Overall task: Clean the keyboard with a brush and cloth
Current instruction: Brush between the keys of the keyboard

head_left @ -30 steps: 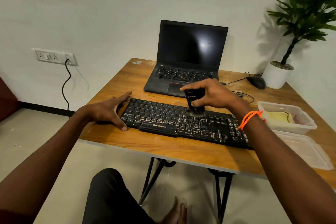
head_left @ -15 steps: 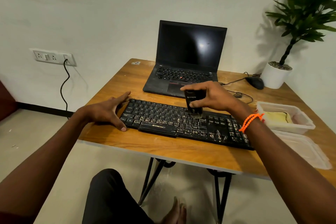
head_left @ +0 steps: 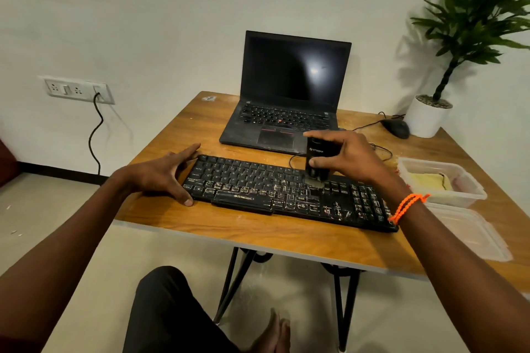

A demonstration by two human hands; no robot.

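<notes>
A black keyboard [head_left: 258, 189] with dusty, pale-smeared keys lies across the wooden table [head_left: 258, 232]. My right hand [head_left: 347, 157] grips a black brush [head_left: 315, 160] upright, its pale bristles pressed on the keys right of the keyboard's middle. My left hand [head_left: 163, 172] rests with spread, straight fingers against the keyboard's left end, thumb at the front corner. A yellow cloth [head_left: 428, 180] lies in a clear plastic tub [head_left: 470, 195] at the right.
An open black laptop [head_left: 286, 94] stands behind the keyboard. A black mouse [head_left: 397, 127] with cable and a white potted plant [head_left: 427, 117] sit at the back right. A clear lid [head_left: 470, 235] lies at the right edge. My knee and foot show under the table.
My right hand has shifted the brush slightly right along the keys, a short stroke. My left hand has stayed on the keyboard's left end.
</notes>
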